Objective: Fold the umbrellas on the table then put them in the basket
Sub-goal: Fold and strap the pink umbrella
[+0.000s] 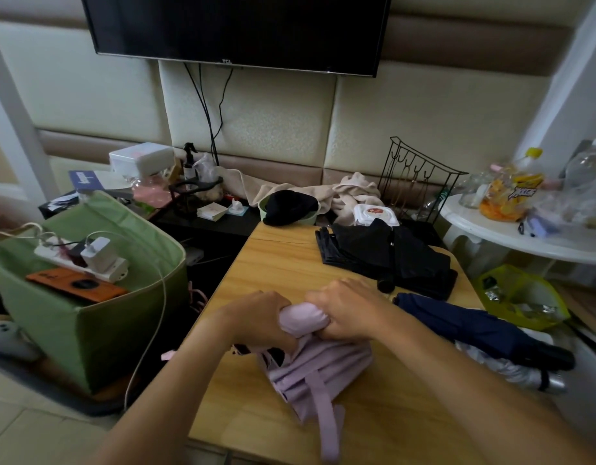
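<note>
**Lilac canopy gripped at its far end, basket off to the left**

Lilac fabric bunched between my two hands: the left hand and right hand both had fingers curled tight round the far end of the lilac umbrella. Its long axis ran from that grip back toward me across the bench. The green basket stood beyond the bench's left edge, so I judged the left hand nearer.
</note>
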The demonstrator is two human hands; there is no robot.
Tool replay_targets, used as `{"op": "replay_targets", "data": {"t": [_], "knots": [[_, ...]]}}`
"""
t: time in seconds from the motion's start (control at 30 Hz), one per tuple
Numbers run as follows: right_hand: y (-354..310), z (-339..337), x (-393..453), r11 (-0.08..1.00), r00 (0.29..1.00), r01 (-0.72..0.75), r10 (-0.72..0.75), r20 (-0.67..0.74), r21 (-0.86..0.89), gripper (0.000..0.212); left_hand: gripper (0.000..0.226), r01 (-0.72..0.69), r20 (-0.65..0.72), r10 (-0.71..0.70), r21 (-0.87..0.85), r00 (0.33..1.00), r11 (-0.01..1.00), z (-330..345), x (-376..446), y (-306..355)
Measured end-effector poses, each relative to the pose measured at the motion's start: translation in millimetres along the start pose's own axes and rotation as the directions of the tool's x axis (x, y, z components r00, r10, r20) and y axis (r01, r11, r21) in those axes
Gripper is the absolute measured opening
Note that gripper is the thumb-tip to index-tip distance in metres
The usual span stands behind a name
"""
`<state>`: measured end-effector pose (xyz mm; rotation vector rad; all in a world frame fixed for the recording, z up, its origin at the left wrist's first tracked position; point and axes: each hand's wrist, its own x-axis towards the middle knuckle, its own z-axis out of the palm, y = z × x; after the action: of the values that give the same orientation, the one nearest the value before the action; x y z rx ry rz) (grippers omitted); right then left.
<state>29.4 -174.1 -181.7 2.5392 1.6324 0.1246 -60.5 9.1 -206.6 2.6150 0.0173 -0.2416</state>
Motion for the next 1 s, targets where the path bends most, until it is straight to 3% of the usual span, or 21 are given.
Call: {"op": "replay_targets", "data": {"t": [0.13,0.27,0.33,0.43,0.6,0.67,0.73,0.8,0.9,1.0], "knots": [[-5,-4,1,0.999,1.000,-0.017,0.017,0.005,0.036,0.022,0.036,0.017,-0.119,0.015,0.263,0.993,0.965,1,-3,4],[-1,-14,9,0.953,0.950,-0.118,0.026,0.312,0.279,0.040,0.040,0.027,-0.196,0.073,0.463,0.978,0.886,7,-6,7],[3,-16,11,0.940,0.932,-0.141,0.020,0.363,0.311,0.042,0.042,0.039,-0.263,0.114,0.515,0.958,0.856,11,-6,10],[6,-13,10,0.982,0.971,-0.089,0.048,0.234,0.165,0.042,0.042,0.022,-0.293,0.126,0.454,0.948,0.891,10,-7,6],[3,-2,1,0.999,0.997,-0.013,0.010,0.075,0.038,0.047,0.046,0.028,-0.020,-0.027,0.063,0.999,0.998,-1,-12,-9],[1,3,0,0.999,1.000,-0.018,0.017,0.026,0.032,0.044,0.042,0.041,-0.041,-0.039,0.068,0.998,0.997,-1,-12,-10],[1,8,2,0.997,0.999,-0.049,0.049,0.002,0.052,0.043,0.036,0.032,-0.146,-0.006,0.178,0.989,0.983,1,-9,-9],[3,7,4,0.991,0.993,-0.089,0.081,0.083,0.102,0.046,0.036,0.016,-0.225,0.049,0.277,0.973,0.961,6,-8,-9],[13,0,6,0.943,0.933,-0.195,0.093,0.348,0.271,0.053,0.036,-0.011,-0.320,0.171,0.446,0.932,0.895,11,-7,-7],[23,-7,3,0.890,0.911,-0.254,0.088,0.404,0.379,0.049,0.032,-0.003,-0.433,0.249,0.494,0.866,0.869,15,-7,-2]]}}
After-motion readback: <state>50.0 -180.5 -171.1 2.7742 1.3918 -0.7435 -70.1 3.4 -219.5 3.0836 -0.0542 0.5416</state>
